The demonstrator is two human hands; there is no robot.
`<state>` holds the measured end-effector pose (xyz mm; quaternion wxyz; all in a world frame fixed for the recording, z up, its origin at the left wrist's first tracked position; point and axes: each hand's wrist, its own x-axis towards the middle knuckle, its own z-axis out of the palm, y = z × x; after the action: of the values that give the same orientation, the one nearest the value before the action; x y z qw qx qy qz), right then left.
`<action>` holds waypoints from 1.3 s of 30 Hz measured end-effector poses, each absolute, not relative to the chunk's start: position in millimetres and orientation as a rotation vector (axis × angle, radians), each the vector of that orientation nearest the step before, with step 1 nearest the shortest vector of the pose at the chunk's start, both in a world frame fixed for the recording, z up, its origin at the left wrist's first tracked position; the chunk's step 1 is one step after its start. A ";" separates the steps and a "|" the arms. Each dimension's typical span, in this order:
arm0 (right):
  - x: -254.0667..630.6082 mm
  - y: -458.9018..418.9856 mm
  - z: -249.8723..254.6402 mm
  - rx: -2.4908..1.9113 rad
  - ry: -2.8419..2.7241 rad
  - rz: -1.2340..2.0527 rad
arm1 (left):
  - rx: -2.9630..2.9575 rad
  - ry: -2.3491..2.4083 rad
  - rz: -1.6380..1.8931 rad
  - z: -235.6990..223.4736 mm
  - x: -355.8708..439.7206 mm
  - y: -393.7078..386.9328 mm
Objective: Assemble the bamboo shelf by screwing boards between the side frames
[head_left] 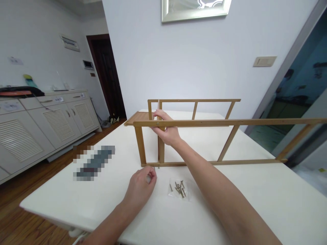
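Two ladder-like wooden side frames (178,123) stand on edge on the white table, one behind the other. Between them, near their left ends, an upright wooden board (161,149) shows edge-on. My right hand (167,133) reaches through the near frame with fingers and thumb wrapped round that board. At the near frame's lower rail (178,164), by its left end, my left hand (142,182) is closed in a pinch. What its fingertips hold, if anything, is too small to make out. A clear plastic bag (188,194) with several screws (179,188) lies between my forearms.
A wooden panel (140,117) lies flat behind the frames' left ends. Something dark and pixelated (95,163) rests on the table (63,197) at left. White cabinets (53,119) line the left wall, and another wall rises behind the table.
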<state>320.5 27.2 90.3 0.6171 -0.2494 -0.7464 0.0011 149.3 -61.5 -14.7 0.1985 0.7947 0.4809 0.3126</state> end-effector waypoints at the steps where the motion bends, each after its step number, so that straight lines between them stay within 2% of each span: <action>1: 320.2 27.4 90.3 -0.569 -1.715 0.008 | 2.193 1.345 0.883 -13.4 148.4 -61.6; 12: 317.6 28.7 88.5 -0.624 -1.676 0.051 | 2.105 1.304 0.770 -12.0 147.8 -60.5; 21: 317.9 28.6 89.0 -0.579 -1.635 0.090 | 2.221 1.141 0.891 -13.8 147.7 -64.0; 39: 315.7 20.8 92.1 -0.655 -1.581 0.173 | 2.156 1.180 0.918 -25.4 151.3 -51.4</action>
<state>315.7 20.8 92.1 0.6524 -0.2888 -0.6965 0.0763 151.3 -51.4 -25.4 0.2561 0.7944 0.4346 0.3384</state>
